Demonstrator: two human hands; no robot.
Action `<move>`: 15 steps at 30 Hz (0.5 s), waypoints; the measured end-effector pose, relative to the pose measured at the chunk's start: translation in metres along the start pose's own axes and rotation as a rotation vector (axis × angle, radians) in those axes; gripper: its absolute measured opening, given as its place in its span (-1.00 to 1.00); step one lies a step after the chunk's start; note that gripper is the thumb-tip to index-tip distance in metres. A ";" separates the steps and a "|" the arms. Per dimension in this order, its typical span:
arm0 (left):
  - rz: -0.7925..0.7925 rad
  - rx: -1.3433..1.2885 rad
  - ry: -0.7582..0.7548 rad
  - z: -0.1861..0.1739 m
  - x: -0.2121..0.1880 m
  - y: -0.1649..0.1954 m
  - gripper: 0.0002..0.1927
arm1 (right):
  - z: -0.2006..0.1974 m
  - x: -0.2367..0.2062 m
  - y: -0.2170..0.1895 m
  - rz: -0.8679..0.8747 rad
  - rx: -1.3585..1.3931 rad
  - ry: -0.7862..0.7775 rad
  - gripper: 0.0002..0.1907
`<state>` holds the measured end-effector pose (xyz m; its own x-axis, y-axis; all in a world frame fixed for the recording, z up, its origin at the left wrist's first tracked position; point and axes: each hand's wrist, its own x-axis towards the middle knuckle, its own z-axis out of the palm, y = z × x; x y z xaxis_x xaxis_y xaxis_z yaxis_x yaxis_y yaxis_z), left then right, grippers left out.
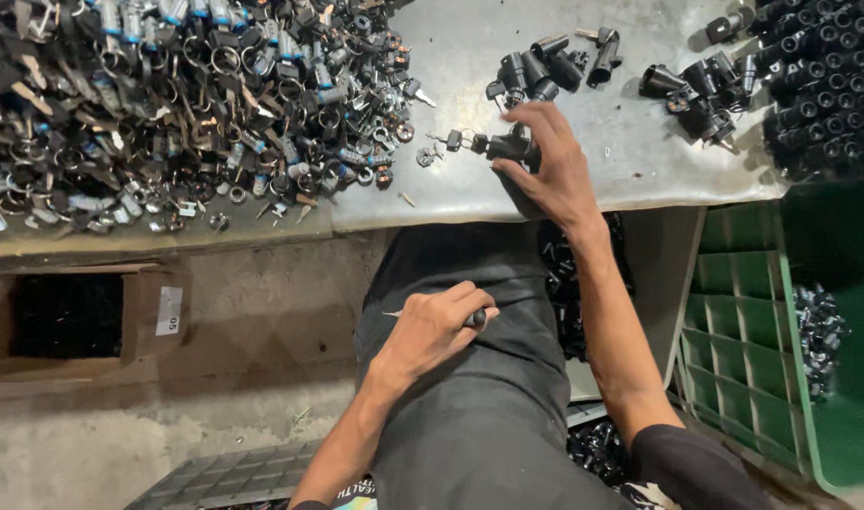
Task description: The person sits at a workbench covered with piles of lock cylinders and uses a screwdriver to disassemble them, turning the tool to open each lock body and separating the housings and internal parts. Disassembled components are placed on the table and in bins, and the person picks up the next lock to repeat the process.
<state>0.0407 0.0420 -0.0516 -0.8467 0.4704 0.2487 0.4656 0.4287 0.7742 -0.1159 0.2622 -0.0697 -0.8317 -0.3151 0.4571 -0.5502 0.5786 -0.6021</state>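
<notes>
- The right hand [545, 165] is up on the grey metal table [640, 161]. Its fingers pinch a small black lock barrel [505, 146], round like a short tube.
- A little key [453, 140] sticks out of the barrel on the side away from the hand, with a thin ring on it.
- The left hand [432, 326] rests on the person's lap, on dark cloth trousers [488, 416]. It is curled shut around a thin tool [476, 318] with a dark handle. A small silver tip pokes out past the knuckles.
- Just beyond the right hand's fingertips lies a small bunch of black barrels [540, 71], smooth and shiny.
- Further out past the right hand sits a second bunch of black tubes [701, 90], and a big stack of them [824, 80] fills the table corner.
- Far across from the left hand is a huge jumbled heap of keys, rings and silver lock bits [167, 104].
- Below that heap, by the left arm, an open brown cardboard box [82, 321] sits on the rough concrete floor.
- Beside the right arm stands a green plastic crate [744, 340] with square ribs.
</notes>
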 end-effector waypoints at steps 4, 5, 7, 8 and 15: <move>-0.016 0.011 0.029 0.001 -0.021 0.009 -0.87 | -0.004 -0.009 -0.002 -0.001 0.371 0.139 -0.18; -0.023 0.007 0.033 0.001 -0.026 0.012 -0.87 | -0.005 -0.015 -0.007 0.025 0.629 0.184 -0.16; -0.026 -0.007 0.071 -0.001 -0.033 0.019 -0.87 | -0.009 -0.030 -0.020 0.082 0.962 0.249 -0.16; -0.022 -0.010 0.088 -0.002 -0.035 0.022 -0.87 | -0.010 -0.041 -0.030 0.106 1.038 0.277 -0.18; -0.005 -0.080 0.083 0.004 -0.045 0.044 -0.88 | -0.016 -0.109 -0.085 0.252 1.175 0.216 -0.55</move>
<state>0.1009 0.0427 -0.0308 -0.8689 0.4015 0.2894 0.4420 0.3664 0.8188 0.0230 0.2595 -0.0578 -0.9569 -0.0958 0.2741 -0.2010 -0.4626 -0.8635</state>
